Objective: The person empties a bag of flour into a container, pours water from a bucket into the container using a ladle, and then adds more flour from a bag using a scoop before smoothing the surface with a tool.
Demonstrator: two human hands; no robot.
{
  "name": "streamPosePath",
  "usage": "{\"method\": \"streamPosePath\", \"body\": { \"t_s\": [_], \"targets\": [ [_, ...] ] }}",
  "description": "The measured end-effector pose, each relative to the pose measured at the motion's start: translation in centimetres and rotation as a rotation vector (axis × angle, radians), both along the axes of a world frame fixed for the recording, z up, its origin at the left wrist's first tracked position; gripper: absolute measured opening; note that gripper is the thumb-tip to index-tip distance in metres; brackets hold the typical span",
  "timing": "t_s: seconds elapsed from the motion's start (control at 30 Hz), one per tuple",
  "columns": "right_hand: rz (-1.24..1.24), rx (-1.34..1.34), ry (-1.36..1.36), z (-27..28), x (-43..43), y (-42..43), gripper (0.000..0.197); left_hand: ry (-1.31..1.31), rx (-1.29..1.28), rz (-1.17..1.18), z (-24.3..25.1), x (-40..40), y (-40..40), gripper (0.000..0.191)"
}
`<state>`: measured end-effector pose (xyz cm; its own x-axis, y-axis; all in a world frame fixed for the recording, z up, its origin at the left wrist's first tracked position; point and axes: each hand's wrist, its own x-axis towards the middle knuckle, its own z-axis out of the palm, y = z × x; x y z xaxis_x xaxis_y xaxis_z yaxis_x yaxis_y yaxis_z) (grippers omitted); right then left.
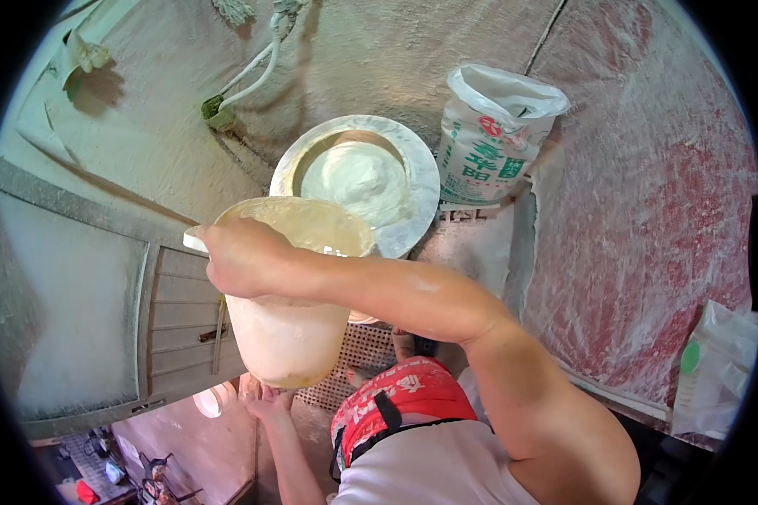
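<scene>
A large pale plastic bucket point(290, 341), smeared inside and with shiny liquid near its rim, hangs tilted before me. My right hand point(246, 255) grips its rim and handle side at the upper left. My left hand point(270, 401) is under the bucket's base, holding it from below; part of its fingers is hidden by the base. Just beyond the bucket, a round basin with a grey-white marbled rim point(423, 183) holds a mound of white flour point(360, 177). The bucket covers the near left part of that basin.
An open woven flour sack point(493, 145) stands right of the basin. A floured reddish sheet point(644, 252) covers the right side. White hoses point(271, 63) run at the top, a cabinet point(76, 297) stands left, and a plastic bag point(710, 372) lies far right. Perforated flooring point(328, 379) shows below.
</scene>
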<state>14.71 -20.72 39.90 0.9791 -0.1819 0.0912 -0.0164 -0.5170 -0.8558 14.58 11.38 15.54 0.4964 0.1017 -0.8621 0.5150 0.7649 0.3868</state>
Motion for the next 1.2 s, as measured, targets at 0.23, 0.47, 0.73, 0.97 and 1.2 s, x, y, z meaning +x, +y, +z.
{"method": "streamPosePath", "body": {
  "t_s": [0.23, 0.47, 0.73, 0.97, 1.2],
  "targets": [
    [-0.024, 0.003, -0.045, -0.1, -0.5, -1.0, 0.032, -0.039, -0.044, -0.078, 2.8, 0.4, -0.6, 0.069],
    [-0.025, -0.01, -0.032, -0.7, -0.1, -1.6, 0.028, -0.069, 0.021, -0.104, 1.5, 1.0, 0.7, 0.07],
    [-0.014, -0.001, -0.004, -0.7, 0.0, -2.1, 0.032, -0.069, 0.043, -0.078, 2.8, 0.7, 0.0, 0.066],
    [-0.002, -0.06, 0.007, -0.6, 0.0, -2.7, 0.032, -0.095, 0.019, -0.121, 4.4, 0.7, -0.5, 0.068],
    [0.004, -0.095, -0.002, -0.6, 0.2, -2.4, 0.029, -0.079, 0.011, -0.087, 6.0, 0.4, -1.3, 0.067]
  ]
}}
